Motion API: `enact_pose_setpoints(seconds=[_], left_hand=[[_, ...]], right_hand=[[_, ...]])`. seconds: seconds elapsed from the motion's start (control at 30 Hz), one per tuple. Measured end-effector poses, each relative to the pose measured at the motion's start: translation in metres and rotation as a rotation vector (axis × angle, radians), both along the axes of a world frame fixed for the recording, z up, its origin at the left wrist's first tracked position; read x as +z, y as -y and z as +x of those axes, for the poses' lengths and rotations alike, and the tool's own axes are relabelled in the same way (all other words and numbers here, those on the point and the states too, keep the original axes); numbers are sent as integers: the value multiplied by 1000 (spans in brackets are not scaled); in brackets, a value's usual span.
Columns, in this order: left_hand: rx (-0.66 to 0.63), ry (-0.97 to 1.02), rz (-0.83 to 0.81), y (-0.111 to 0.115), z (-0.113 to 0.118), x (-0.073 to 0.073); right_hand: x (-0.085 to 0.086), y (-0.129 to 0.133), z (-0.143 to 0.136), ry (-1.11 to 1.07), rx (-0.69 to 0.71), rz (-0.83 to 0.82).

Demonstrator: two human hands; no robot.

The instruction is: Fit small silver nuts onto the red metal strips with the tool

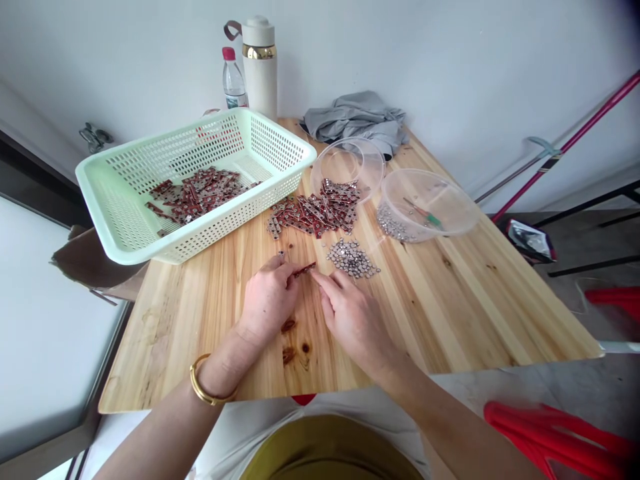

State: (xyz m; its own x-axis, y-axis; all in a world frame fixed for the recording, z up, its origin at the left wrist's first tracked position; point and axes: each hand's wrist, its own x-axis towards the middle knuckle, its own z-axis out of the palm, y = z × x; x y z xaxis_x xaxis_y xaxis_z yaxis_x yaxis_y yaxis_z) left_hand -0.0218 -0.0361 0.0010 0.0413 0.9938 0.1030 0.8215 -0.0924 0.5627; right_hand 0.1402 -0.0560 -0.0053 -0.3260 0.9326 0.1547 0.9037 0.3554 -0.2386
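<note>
Wooden table with red strips in a green basket, left grip closed on one strip.

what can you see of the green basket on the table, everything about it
The pale green basket looks like plastic: rectangular, open-topped, with a smooth broad rim and walls pierced by rows of small openings. It sits upright and angled on the left of the wooden table, its left end seemingly jutting past the edge. Inside lies a loose heap of red-brown strips with metallic spots, part of the floor showing bare. Neither hand touches it.
</note>
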Motion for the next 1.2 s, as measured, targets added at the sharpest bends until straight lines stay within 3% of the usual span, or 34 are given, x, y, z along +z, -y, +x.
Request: enact_pose_setpoints(seconds=[0.33,0.67,1.2], left_hand=[[-27,5,16,-1,-1,-2],[-6,-41,19,1,1,-1],[-26,-44,42,1,0,-4]], right_hand=[[11,0,-5,152,42,-12],[0,-6,16,-85,-35,72],[1,-5,9,146,8,81]])
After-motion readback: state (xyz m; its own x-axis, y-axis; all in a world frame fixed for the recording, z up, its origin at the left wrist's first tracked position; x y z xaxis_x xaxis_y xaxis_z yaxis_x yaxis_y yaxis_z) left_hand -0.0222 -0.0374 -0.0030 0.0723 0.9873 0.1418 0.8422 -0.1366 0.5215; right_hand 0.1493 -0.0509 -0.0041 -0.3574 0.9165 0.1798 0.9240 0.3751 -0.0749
